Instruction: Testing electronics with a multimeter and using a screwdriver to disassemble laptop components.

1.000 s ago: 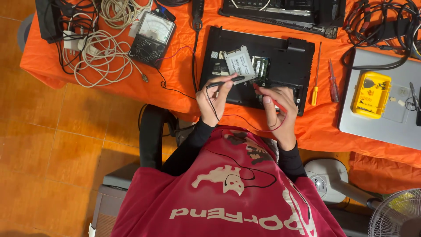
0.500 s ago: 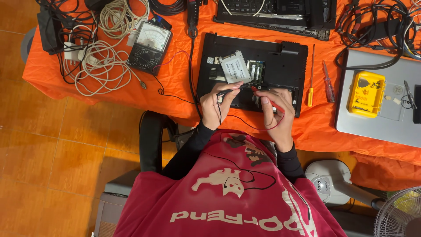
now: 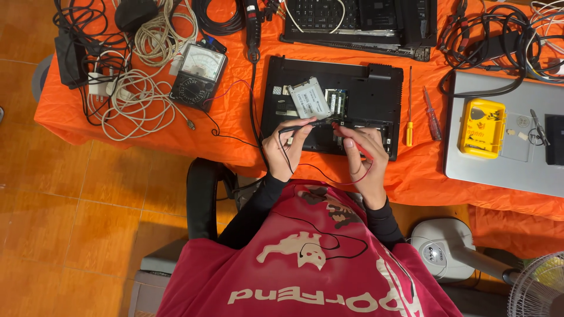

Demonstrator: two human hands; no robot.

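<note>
While a red shirt fills the near foreground, both hands are seen raised over the near edge of the desk, which is covered with an orange cloth. The left hand is closed around a black probe, and the right hand is closed around a red probe; both tips are brought together over the near part of an opened black laptop base. Thin leads are trailed from the hands. A grey drive is laid tilted on the base, just beyond the probes. Just right of the base, a yellow-handled screwdriver and a red one are laid. Toward the far left corner, an analog meter is set among coiled cables. A black keyboard unit is placed along the far edge.
</note>
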